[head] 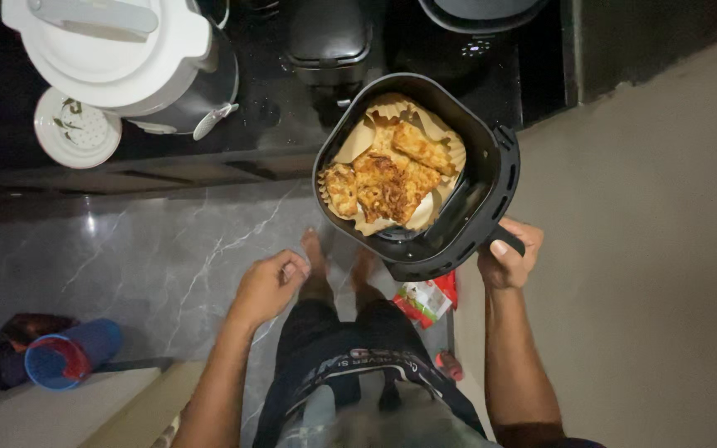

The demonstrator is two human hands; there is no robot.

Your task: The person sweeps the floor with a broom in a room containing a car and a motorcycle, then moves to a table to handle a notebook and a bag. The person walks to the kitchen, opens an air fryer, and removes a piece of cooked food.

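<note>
Air fryer basket (491,178) – black plastic, matt w/ slight sheen on rim. Liner (358,141) inside: pleated paper, tan, dull. Food pieces (392,174) look rough, crusty, browned. Surface (267,99) – dark stone, glossy, reflective. Floor (143,257): grey veined marble, polished. Rice cooker (118,58) – white plastic lid, smooth, semi-gloss. Blue cup (72,357) looks plastic. Snack packet (429,299): shiny foil-type wrap.

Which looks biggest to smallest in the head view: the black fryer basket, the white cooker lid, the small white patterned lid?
1. Black fryer basket, though nearest the camera, held by the right hand.
2. White cooker lid, partly cropped, so unsure.
3. Small white patterned lid.
</note>
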